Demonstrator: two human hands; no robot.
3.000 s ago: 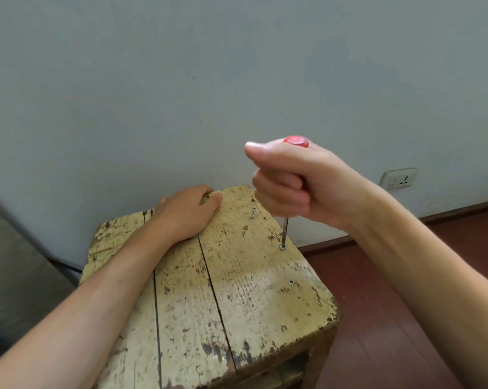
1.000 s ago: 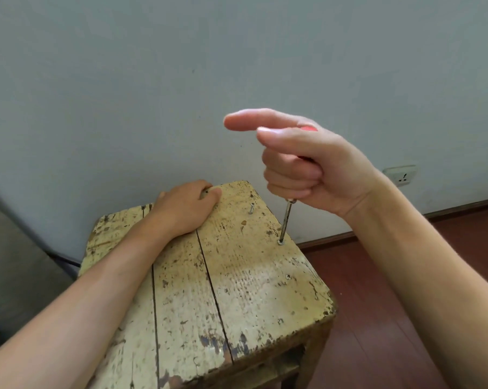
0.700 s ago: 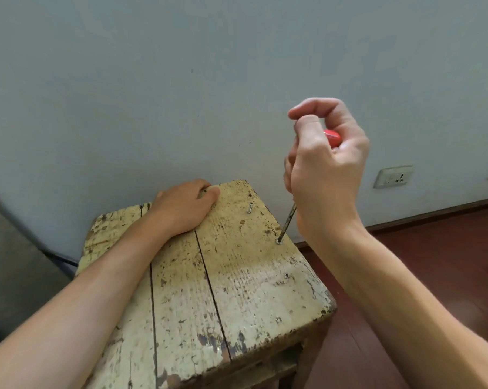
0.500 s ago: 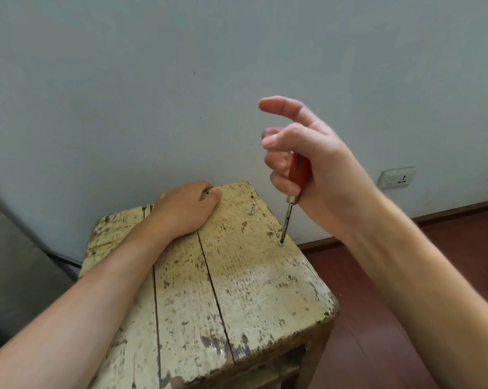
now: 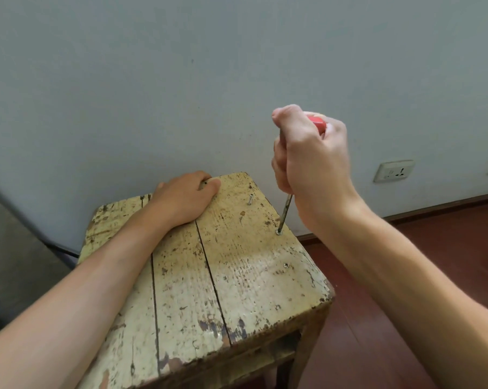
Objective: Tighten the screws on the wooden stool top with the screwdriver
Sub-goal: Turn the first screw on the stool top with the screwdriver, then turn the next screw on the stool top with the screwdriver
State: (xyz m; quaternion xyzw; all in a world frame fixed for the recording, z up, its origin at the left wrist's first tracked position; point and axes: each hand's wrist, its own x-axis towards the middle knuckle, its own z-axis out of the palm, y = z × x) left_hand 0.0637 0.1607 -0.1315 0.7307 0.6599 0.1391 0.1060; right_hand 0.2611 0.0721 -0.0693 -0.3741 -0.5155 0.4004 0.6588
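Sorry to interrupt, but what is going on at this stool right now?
A person is tightening screws in a worn wooden stool top. The right hand grips a red-handled screwdriver, its tip set on a screw near the top's right edge. The left hand holds the far edge. A second screw farther back stands proud of the wood; a third screw, nearer, sits about flush.

A pale grey wall (image 5: 153, 80) with a white socket (image 5: 393, 171) meets a reddish-brown floor (image 5: 433, 248) at a dark skirting (image 5: 447, 204).
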